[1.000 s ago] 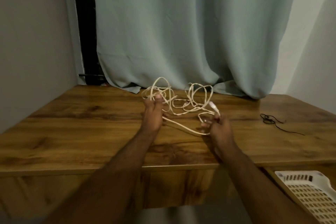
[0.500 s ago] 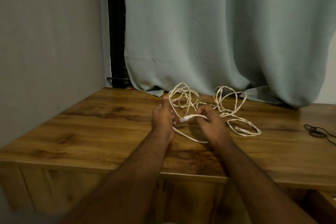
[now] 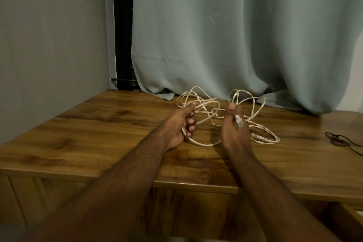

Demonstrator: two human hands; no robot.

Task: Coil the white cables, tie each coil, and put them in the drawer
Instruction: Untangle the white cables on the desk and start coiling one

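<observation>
I see white cable (image 3: pixel 213 113) tangled on desk (image 3: pixel 98 133) near curtain (image 3: pixel 235 45); left hand (image 3: pixel 181 122) curls round strands, right hand (image 3: pixel 234 124) pinches plug end; risk: pulling apart tightens knots, drags loops off desk

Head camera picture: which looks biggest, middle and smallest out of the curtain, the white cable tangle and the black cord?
1. curtain, by far the largest.
2. white cable tangle, spread across the table.
3. black cord, smallest, though the picture's right edge cuts it off.
</observation>
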